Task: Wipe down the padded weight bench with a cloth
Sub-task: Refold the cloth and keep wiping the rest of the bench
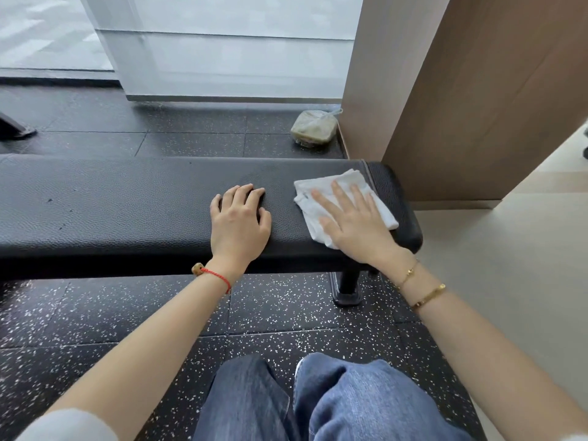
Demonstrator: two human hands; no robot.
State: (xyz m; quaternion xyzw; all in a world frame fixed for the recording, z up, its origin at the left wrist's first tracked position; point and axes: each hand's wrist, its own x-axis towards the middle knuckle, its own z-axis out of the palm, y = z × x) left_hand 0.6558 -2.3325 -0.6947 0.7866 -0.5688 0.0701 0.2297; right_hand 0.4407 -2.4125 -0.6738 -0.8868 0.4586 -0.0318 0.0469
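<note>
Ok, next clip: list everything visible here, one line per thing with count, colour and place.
weight bench: one, black padded, across the middle
cloth: one, white, folded, on the bench's right end
bagged bundle: one, greenish in clear plastic, on the floor behind the bench by the wall
floor: black rubber tiles, white speckles
wall panel: brown, right
left hand: on bare padding, fingertips bent, red cord at wrist
right hand: flat on the cloth, gold bracelets
legs: blue jeans, bottom

A gym or fitness room: black speckled rubber floor tiles throughout, a black padded weight bench across the centre, frosted glass panels at 12 o'clock, and wood-look wall panelling at 2 o'clock.
</note>
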